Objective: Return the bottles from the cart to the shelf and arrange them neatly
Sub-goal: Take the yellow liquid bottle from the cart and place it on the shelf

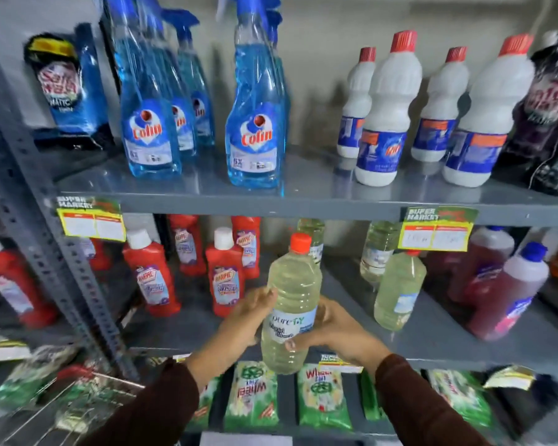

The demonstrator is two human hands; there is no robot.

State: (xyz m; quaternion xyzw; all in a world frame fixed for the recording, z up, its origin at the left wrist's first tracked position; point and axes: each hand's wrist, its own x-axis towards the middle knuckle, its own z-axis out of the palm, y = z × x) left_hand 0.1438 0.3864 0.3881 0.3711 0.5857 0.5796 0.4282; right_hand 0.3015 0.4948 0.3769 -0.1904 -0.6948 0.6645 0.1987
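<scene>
My dark-sleeved left hand [248,320] and right hand [332,329] have their fingers wrapped round a clear plastic bottle of pale yellow liquid with a red cap [292,304], held before the grey metal middle shelf [432,336]; next I judge it needs setting left of its near twin [398,291].

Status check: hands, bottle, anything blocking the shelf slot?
Left hand and right hand both gripping pale yellow bottle, upright, in front of middle shelf. Gap between red bottles and matching yellow bottle open.
</scene>
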